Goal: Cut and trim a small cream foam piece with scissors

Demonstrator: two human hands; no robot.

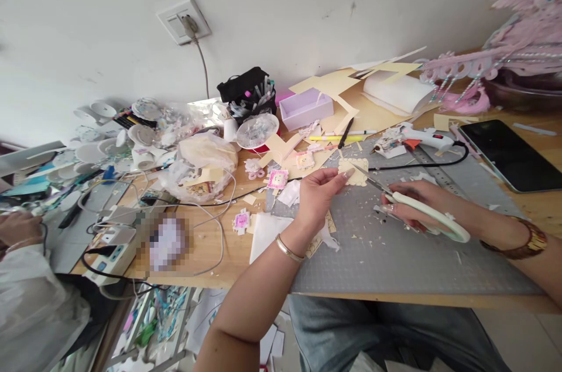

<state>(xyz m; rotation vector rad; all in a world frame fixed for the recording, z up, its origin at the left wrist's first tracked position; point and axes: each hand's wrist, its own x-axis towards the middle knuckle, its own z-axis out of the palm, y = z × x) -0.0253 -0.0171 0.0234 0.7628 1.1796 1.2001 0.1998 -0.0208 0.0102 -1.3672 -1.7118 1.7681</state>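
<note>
Pinched between the thumb and fingers of my left hand [322, 189] is a small cream paper piece [357, 174] with a scalloped edge. My right hand [417, 202] grips a pair of scissors [443, 221] with pale green handles, and the blades reach up to the paper piece. Both hands are above a grey cutting mat [364, 260] strewn with paper scraps. Left of my left hand lie small square cutouts, one with a pink border [277, 179] and another in pink and white [241, 220].
A glue gun [428, 138] rests behind my right hand, its black cable crossing the mat. A phone [513, 154] lies at the right. A lilac box [306, 109], a plastic bag [206, 161] and a power strip [112, 258] stand around. Another person's hand [20, 228] shows at far left.
</note>
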